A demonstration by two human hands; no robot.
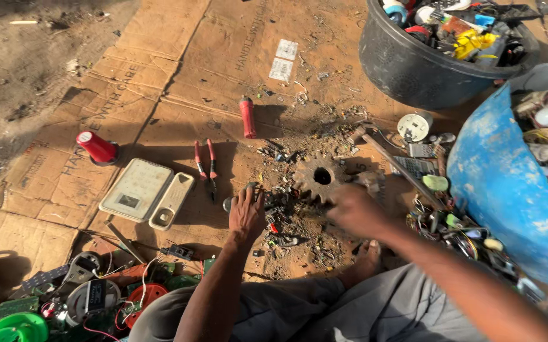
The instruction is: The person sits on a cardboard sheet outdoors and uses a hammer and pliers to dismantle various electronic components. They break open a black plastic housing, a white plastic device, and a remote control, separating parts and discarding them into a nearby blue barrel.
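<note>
One rusty toothed gear point(320, 178), round centre hole, right hand point(355, 209) touching

Rusty toothed gear point(320, 177) flat on cardboard, beside dark small scrap point(278, 206).

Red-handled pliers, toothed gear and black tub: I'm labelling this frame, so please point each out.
red-handled pliers point(205, 166): head view, on the handles.
toothed gear point(312, 184): head view, on its face left of the centre hole.
black tub point(407, 66): head view, on its outer wall.
</note>
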